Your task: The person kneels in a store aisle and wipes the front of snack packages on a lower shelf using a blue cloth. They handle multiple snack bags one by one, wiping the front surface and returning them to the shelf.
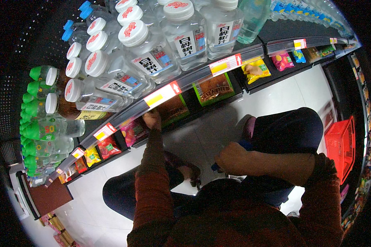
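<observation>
My left hand [153,119] reaches to the lower shelf, just under the clear price rail [128,115]. It is beside a brown and green snack packet [173,108] and a pink packet [133,132]. Its fingertips are in shadow, so any hold is hidden. Over my lap, my right hand [233,157] is curled around a dark blue item [215,167], partly hidden by the fist. Another brown and green packet [215,88] lies farther right on that shelf.
Clear bottles with white caps [150,63] crowd the upper shelf, with green-capped bottles [38,129] at its left. Yellow [256,70] and red packets [109,147] line the lower shelf. A red plastic basket [340,148] stands at right, near my knee [306,126].
</observation>
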Motion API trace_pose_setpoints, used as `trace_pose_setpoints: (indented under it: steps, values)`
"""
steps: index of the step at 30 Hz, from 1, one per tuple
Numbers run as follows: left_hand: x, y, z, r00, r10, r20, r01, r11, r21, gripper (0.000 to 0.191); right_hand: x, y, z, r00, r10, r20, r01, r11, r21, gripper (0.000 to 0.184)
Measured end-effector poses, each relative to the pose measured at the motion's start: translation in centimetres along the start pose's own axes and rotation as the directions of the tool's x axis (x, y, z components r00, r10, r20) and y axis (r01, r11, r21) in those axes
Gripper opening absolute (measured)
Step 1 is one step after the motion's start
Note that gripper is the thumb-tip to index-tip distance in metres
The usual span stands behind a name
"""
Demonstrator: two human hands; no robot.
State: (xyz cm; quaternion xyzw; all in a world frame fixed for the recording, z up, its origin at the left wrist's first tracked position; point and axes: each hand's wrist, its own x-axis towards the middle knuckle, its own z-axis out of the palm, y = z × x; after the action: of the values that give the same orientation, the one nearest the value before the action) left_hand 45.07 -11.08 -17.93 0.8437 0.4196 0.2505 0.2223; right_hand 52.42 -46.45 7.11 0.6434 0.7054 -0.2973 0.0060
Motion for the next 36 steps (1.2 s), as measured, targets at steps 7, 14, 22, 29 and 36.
trace_pose_setpoints:
  steps: [7, 14, 22, 29, 36]
  values:
    - [-1.0, 8.4, 0.0, 0.937, 0.325, -0.129, -0.334, 0.941, -0.060, 0.034, -0.1, -0.3, -0.9, 0.980, 0.042, 0.197, -0.052, 0.998, 0.042, 0.024]
    - [-3.1, 18.3, 3.2, 0.967, 0.041, 0.253, 0.063, 0.919, -0.389, 0.033, 0.6, -0.8, 0.1, 0.988, 0.071, 0.136, -0.073, 0.997, 0.010, 0.019]
    - [-2.0, 14.2, 10.8, 0.928, -0.133, 0.348, 0.278, 0.870, -0.408, 0.037, -0.2, -0.9, -1.0, 0.997, 0.049, 0.066, -0.056, 0.992, 0.111, 0.010]
    - [-1.8, 12.0, 11.9, 0.789, -0.270, 0.552, 0.483, 0.827, -0.287, 0.058, -0.8, -0.5, 0.2, 0.953, -0.039, -0.301, 0.059, 0.997, 0.058, 0.009]
    - [-2.1, 11.5, 10.4, 0.725, -0.132, 0.676, 0.657, 0.428, -0.620, 0.056, -0.5, -0.4, -0.3, 0.999, 0.001, 0.038, -0.003, 0.999, 0.037, 0.010]
